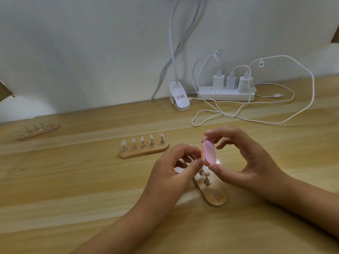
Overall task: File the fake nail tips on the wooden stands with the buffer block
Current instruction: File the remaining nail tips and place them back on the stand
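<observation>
A pink and orange buffer block (208, 153) is held upright between the thumb and forefinger of my right hand (244, 160). My left hand (174, 167) pinches something small against the block's orange edge; I cannot make out what it is. Under both hands lies a wooden stand (213, 195), with one nail tip on a metal holder (205, 176) and a bare magnet spot showing. A second wooden stand (145, 151) with several white nail tips sits just left of my hands. A third stand (37, 132) lies far left.
A white clip lamp (179, 99) is clamped at the table's back edge. Beside it sits a power strip (226, 94) with three chargers, and its white cables (256, 116) loop over the table behind my hands. A wall rises close behind.
</observation>
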The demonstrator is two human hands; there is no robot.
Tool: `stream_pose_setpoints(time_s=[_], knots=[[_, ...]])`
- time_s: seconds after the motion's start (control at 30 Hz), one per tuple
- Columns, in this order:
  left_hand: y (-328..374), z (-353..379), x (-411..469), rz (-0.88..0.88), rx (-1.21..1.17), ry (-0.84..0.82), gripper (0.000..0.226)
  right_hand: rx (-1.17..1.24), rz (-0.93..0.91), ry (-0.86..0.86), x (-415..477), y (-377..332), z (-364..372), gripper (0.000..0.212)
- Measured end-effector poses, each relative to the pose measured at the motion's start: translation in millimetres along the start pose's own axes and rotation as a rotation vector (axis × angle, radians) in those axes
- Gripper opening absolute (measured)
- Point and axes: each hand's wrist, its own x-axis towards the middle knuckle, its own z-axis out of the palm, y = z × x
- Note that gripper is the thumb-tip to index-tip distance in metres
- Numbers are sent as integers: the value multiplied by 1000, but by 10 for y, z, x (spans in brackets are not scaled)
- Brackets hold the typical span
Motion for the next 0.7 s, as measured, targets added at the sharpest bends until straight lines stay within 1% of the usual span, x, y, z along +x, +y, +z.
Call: stream_pose_setpoints(time_s=[0.07,0.13,0.27,0.3,0.4,0.43,0.53,0.57,0.7], knots=[[-8,-1,-2,5,-5,1,3,2,30,19,18,1,2,45],[-14,0,-6,2,-33,-1,7,-33,47,43,34,2,-17,41],[-7,8,-22,19,-62,-24,5,-166,-102,-4,-3,-38,0,41],[-10,8,-22,19,-68,-21,4,-159,-96,-5,0,-41,7,40],[-23,-8,-15,-11,-100,15,9,-77,35,49,31,-25,-13,37],[-21,-9,-15,-18,-111,18,9,-83,38,52,37,-33,-28,37],[-10,5,-24,4,-115,-2,6,-152,-78,-5,-13,-58,-4,39],[-14,11,-25,8,-112,-4,6,-143,-74,-14,-13,-63,5,39],[-26,6,-20,10,-96,2,12,3,119,49,33,-39,-15,36]])
